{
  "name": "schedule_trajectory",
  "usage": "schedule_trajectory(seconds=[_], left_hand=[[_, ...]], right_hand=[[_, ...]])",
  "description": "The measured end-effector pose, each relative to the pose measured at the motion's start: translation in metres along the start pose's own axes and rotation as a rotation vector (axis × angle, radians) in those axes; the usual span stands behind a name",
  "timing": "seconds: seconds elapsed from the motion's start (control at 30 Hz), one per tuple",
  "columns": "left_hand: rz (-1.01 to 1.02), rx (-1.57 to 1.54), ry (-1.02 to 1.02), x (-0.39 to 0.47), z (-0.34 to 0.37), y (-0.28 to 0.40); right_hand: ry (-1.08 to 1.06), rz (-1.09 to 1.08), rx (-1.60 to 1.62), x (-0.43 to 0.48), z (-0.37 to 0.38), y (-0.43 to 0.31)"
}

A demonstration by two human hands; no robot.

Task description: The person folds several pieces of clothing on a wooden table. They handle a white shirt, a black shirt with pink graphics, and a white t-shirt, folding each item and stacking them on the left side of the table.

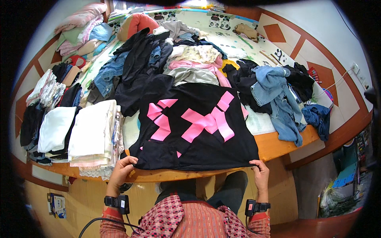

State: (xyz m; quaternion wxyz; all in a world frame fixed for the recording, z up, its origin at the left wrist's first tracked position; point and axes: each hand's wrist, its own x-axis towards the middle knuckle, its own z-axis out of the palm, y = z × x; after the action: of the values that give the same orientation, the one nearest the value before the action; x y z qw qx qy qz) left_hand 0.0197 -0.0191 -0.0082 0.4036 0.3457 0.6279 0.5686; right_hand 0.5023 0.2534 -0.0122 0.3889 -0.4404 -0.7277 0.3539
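Observation:
A black garment with a pink printed pattern (160,119) lies spread out before me, its near edge close to the wooden bed edge. My left hand (123,168) pinches its near left corner between thumb and fingers. The near right corner is pinched by my right hand (260,172). Just left of the garment stands a stack of folded cloths, a white one (90,129) on top. A crumpled dark garment (128,98) touches its far left side.
Beyond are heaped light and pink clothes (195,64). Jeans (275,89) hang over the wooden bed edge (272,148) at the right. Folded clothes (56,128) line the left, with stacked bedding (82,28) behind. A cable (98,219) runs by my left forearm.

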Motion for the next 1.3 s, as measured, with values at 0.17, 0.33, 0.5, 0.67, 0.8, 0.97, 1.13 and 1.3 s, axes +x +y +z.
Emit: schedule_trajectory(seconds=[0.17,0.33,0.5,0.67,0.8,0.97,1.13,1.3], left_hand=[[0.055,0.46,-0.057,0.008,0.007,0.012],[0.165,0.743,-0.023,0.018,0.02,0.015],[0.222,0.498,-0.157,0.007,0.005,0.032],[0.096,0.503,-0.248,-0.015,0.002,0.027],[0.046,0.44,-0.2,-0.016,0.005,0.022],[-0.015,0.584,-0.122,-0.009,0.015,0.024],[0.297,0.479,-0.011,0.001,0.024,0.011],[0.115,-0.095,0.064,0.021,0.028,-0.006]], right_hand=[[-0.05,-0.024,-0.08,0.006,-0.002,-0.009],[-0.088,-0.055,-0.154,0.008,0.001,-0.017],[-0.076,-0.114,-0.029,0.011,-0.023,-0.024],[-0.165,-0.019,-0.116,-0.002,-0.027,-0.019],[-0.192,0.043,-0.103,-0.008,-0.02,-0.009],[-0.242,0.052,-0.153,-0.001,-0.026,-0.008],[-0.276,0.034,-0.176,0.015,-0.03,-0.011],[-0.244,-0.056,-0.206,0.045,-0.032,-0.008]])
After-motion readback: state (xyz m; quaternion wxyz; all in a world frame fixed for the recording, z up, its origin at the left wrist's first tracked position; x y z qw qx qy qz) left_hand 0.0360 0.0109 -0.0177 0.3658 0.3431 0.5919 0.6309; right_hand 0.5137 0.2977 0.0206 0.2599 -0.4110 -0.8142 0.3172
